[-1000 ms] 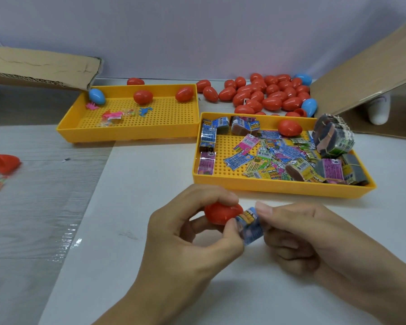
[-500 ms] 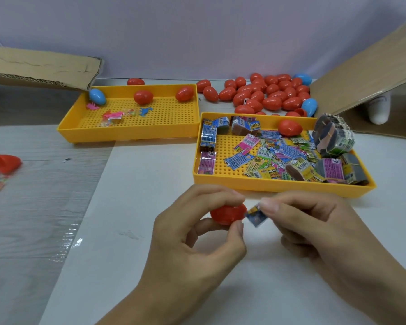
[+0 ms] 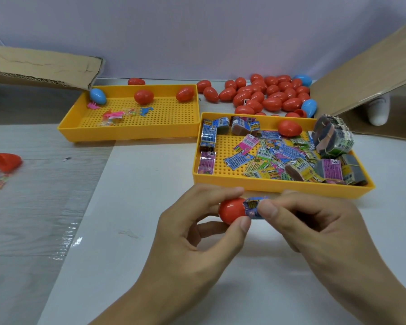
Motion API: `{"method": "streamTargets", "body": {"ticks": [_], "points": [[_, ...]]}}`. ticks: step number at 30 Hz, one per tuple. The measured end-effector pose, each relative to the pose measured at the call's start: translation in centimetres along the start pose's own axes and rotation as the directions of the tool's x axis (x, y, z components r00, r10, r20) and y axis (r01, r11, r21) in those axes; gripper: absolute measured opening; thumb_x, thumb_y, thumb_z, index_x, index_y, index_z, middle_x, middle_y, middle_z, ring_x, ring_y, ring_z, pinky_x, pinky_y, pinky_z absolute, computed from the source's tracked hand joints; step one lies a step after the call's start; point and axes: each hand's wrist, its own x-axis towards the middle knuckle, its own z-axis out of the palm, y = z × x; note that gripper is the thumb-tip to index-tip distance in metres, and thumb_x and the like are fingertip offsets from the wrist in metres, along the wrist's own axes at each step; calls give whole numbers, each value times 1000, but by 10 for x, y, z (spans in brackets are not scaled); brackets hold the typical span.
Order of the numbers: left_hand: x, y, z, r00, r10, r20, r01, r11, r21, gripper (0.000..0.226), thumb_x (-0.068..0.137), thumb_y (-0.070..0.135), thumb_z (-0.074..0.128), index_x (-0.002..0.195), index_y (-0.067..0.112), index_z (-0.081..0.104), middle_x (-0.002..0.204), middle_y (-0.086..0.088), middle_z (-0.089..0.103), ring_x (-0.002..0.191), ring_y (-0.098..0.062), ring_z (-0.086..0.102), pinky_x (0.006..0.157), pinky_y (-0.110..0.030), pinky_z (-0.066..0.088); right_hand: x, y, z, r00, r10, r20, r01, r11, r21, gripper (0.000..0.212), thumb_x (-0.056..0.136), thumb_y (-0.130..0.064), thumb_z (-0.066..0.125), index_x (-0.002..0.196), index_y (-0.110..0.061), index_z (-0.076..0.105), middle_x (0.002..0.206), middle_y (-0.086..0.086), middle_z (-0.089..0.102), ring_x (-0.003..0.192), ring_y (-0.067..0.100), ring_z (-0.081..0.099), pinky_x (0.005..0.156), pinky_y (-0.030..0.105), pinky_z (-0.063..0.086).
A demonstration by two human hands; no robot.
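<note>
While the left hand [image 3: 192,233] holds the red plastic egg-shaped shell [image 3: 231,211] above the white tabletop [image 3: 138,207], the right hand [image 3: 314,226] brings the small folded printed paper leaflet [image 3: 252,207] up to it.

Left hand: fingers [image 3: 220,192] curled over the top of the shell, thumb tip under its right edge. Firm grip, shell clear of the tabletop.

Right hand: thumb and forefinger pinch the leaflet by its right end; the other fingers are curled loosely below and hold nothing.

Key relation: the shell's long axis runs roughly left to right, rounded end toward the left palm, right end facing the right hand. The leaflet lies directly right of the shell, touching that end, its length roughly in line with the same axis. Cannot tell whether any of the paper is inside the shell; the left thumb covers the lower part of the join.

Both things sit between the two sets of fingertips, just in front of the near wall of the yellow perforated plastic tray [image 3: 279,185] that holds more leaflets.

Judgement: the step in hand is inserting the leaflet. The next move likely calls for a short push leftward along the shell's axis by the right hand, with the left hand bracing. Risk: the paper buckles at the rim if pushed off-axis.
</note>
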Motion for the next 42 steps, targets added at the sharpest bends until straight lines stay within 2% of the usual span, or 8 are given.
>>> {"method": "streamTargets", "body": {"ticks": [11,17,23,26,28,32,36,42], "points": [[-1,2,-1,999,-29,34,30,999,-12,39,81,20,72,120,24,70,108,1,65,99,-28,69,78,-27,59,1,3,-2,999,-22,29,22,999,29,31,75,-61,68,74,-32,78,54,-11,39,49,2,35,49,11,31],[0,1,-1,999,-25,23,26,999,-25,40,81,19,73,120,22,71,105,0,65,95,-25,69,78,-25,58,0,1,-2,999,-20,39,22,998,-60,19,75,-50,69,71,-34,78,57,11,45,51,5,36,48,12,31],[0,1,-1,1000,14,12,-15,1000,16,38,80,17,73,118,23,72,104,1,64,92,-21,68,77,-28,60,0,5,-2,999,-11,31,13,998,-66,23,72,-52,71,70,-30,77,55,2,38,51,5,37,49,16,31],[1,1,-1,999,46,-1,-46,998,39,39,80,15,73,119,22,70,103,0,64,92,-22,68,76,-28,61,2,5,-2,1000,12,18,-11,999,-50,29,68,-56,74,72,-27,77,62,-1,52,56,9,48,47,30,37],[1,0,-1,997,74,-21,-73,996,49,41,80,14,72,121,20,69,103,-1,63,91,-23,67,75,-28,60,3,2,-1,1000,27,15,-27,999,-27,34,67,-63,73,71,-30,77,70,-2,63,55,5,55,44,23,40],[-1,1,-1,982,180,-49,-171,975,145,45,81,11,72,125,12,65,103,-5,63,91,-25,69,75,-27,60,2,-1,0,993,114,27,-116,992,57,27,72,-53,68,76,-28,79,71,1,72,47,7,60,42,22,47],[-2,5,-1,970,232,-70,-211,950,228,40,81,14,73,121,15,68,104,-3,68,93,-21,71,77,-23,59,4,-3,-2,977,206,45,-211,967,144,29,78,-44,72,79,-16,80,72,8,73,63,23,69,44,24,48],[-4,7,1,951,305,-42,-268,887,375,29,82,16,72,110,8,67,106,-2,71,93,-16,71,79,-25,58,2,-5,1,980,198,-16,-192,967,166,24,74,-41,75,79,-17,79,73,6,73,67,26,74,42,26,49]]}}
